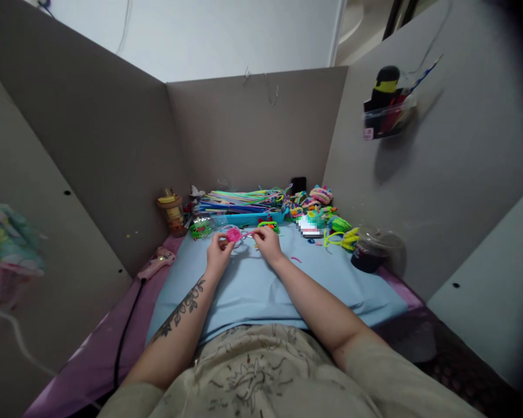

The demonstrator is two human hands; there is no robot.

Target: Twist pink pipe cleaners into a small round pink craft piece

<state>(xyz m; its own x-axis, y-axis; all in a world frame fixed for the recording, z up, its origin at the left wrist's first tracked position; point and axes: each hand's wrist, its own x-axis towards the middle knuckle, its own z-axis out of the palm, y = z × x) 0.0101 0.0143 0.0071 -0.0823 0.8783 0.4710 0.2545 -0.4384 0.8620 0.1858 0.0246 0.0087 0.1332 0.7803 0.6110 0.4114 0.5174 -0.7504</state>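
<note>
My left hand (218, 249) is closed in a pinch on a small pink pipe-cleaner piece (233, 234), held just above the light blue mat (253, 290). My right hand (268, 241) is closed on a thin pale strand that runs from the pink piece toward it. Both hands rest near the far edge of the mat, a short way apart. Behind them lies a blue tray (248, 218) with a bundle of coloured pipe cleaners (244, 199).
Grey partition walls enclose the desk on three sides. A small jar (172, 212) stands at the far left, a pink glue gun (157, 263) with a black cord lies left of the mat, and a dark lidded cup (372, 251) sits at the right. Finished colourful craft pieces (320, 203) pile at the back right.
</note>
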